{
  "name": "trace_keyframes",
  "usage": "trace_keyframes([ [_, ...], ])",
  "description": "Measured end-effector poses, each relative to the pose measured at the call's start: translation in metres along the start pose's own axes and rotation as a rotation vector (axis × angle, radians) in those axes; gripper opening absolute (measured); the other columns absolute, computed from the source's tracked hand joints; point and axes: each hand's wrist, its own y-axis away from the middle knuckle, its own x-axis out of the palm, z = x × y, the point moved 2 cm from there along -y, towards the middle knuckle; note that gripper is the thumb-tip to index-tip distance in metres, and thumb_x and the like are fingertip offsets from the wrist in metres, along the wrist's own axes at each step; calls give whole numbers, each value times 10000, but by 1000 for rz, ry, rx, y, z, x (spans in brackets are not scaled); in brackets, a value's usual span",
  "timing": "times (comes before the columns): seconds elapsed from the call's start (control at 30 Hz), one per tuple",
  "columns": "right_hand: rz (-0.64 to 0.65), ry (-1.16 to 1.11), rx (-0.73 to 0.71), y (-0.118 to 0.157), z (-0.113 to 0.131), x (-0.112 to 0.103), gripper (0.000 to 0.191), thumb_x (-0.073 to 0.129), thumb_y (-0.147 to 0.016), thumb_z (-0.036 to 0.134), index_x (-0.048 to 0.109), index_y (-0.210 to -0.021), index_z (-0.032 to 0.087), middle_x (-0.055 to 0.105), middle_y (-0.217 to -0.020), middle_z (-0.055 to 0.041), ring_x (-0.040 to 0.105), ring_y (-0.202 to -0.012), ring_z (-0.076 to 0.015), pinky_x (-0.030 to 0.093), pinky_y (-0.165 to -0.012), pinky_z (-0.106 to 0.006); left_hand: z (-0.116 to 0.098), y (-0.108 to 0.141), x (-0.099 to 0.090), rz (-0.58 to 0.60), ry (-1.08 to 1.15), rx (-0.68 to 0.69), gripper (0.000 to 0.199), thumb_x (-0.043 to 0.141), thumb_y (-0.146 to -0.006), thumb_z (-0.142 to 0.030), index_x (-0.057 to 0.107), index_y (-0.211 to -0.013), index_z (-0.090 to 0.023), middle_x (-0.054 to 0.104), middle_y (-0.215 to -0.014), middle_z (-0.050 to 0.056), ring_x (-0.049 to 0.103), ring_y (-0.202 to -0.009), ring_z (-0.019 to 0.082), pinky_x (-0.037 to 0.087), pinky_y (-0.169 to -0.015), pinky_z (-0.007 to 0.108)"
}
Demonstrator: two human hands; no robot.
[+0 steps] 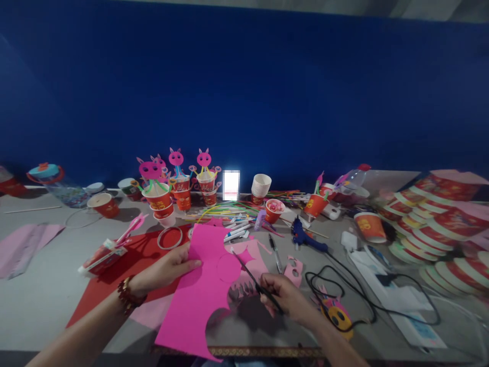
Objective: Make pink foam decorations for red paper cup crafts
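A bright pink sheet [191, 295] with round bites cut from its right edge is held up by my left hand [173, 267], thumb on top near the upper left edge. A circle outline is drawn on the sheet near that cut edge. My right hand [280, 295] is closed around the handles of dark scissors [255, 282], whose blades point up and left to the sheet's right edge beside the circle. Light pink scraps [254, 260] lie behind the scissors. A red sheet [126, 275] lies under my left forearm.
Paper cups with pink animal figures [155, 191] stand at the back left. Markers [237, 232] and pipe cleaners lie behind the sheet. A blue glue gun [305, 237] with a looping black cable, a white power strip [397, 300] and stacked cups [439, 219] are on the right.
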Motion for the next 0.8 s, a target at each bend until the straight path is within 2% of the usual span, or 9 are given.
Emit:
trace_keyframes([
  [0.17,-2,-14,1,1,5,1,310,652,-753,353,384,-663,225,482,-493,92,453,-421,-75,270,-425,-178,-7,-1,2,15,-40,15,288,613,-922,-436,631,-1029,-170,665,-840,37,589,-678,136,479,-577,219],
  [0.47,44,-8,-59,3,6,-2,471,644,-773,628,420,-700,220,498,-480,78,426,-425,-83,234,-432,-194,-10,-1,1,41,-30,-19,306,627,-907,-459,634,-1005,-170,674,-852,39,605,-676,140,487,-579,222],
  [0.63,55,-25,-62,4,7,-2,512,646,-759,671,412,-690,221,490,-472,79,421,-421,-83,218,-429,-199,-15,0,2,62,8,-49,307,628,-912,-441,621,-1091,-192,683,-894,49,623,-716,152,497,-600,227],
  [0.8,69,-32,-49,2,5,-2,526,655,-745,676,397,-677,224,478,-458,90,383,-399,-72,200,-424,-196,-18,-2,0,60,-37,-46,312,644,-895,-457,629,-1055,-190,675,-826,26,610,-660,146,497,-588,235],
])
